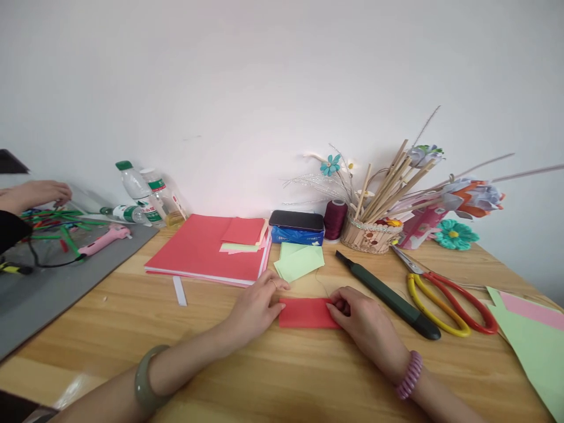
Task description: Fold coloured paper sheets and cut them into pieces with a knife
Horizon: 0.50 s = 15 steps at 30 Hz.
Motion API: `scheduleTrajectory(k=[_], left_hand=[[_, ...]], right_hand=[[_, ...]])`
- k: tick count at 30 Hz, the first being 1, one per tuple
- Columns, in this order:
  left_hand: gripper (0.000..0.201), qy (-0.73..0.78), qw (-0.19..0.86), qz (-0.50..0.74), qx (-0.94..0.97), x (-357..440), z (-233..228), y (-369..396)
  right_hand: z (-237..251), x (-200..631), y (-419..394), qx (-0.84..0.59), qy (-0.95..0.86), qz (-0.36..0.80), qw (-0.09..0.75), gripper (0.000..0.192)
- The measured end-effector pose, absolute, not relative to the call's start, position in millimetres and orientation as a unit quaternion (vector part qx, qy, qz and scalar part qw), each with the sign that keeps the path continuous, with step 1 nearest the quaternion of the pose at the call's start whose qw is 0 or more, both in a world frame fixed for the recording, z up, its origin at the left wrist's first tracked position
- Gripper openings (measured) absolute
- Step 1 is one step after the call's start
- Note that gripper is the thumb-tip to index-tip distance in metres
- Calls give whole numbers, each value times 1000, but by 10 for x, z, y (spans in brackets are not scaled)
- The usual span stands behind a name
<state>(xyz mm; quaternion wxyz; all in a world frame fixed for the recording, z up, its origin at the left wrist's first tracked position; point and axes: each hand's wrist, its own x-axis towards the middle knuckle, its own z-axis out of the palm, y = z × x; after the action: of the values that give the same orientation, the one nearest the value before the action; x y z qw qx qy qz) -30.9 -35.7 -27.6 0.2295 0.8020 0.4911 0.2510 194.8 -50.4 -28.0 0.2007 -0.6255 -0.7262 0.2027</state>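
Note:
A small folded red paper rectangle (304, 313) lies flat on the wooden table (282, 376). My left hand (255, 308) presses its left edge with the fingertips; a ring shows on one finger and a green bangle on the wrist. My right hand (359, 320) pinches the paper's right end, with a pink coil band on the wrist. Just behind the paper lie light green paper squares (299, 260).
A red paper stack (207, 249) lies behind left, a dark utility knife (388, 294) and red-yellow scissors (449, 299) to the right. A stick basket (370, 234), thread spool (335, 218), bottles (141, 197) line the wall. Another person's hand (37, 194) works over a grey mat (39, 282) at left.

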Motion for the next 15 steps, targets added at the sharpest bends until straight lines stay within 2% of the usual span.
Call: scheduleTrajectory(k=[5, 10, 15], left_hand=[[35, 295, 133, 243, 915, -324, -369, -317], [32, 300, 76, 192, 931, -295, -294, -375], [28, 298, -44, 145, 942, -228, -252, -509]], right_hand=[[-328, 1962, -495, -621, -729, 194, 213, 8], [-344, 1974, -496, -603, -747, 170, 222, 8], [-382, 2021, -544, -564, -779, 143, 232, 22]])
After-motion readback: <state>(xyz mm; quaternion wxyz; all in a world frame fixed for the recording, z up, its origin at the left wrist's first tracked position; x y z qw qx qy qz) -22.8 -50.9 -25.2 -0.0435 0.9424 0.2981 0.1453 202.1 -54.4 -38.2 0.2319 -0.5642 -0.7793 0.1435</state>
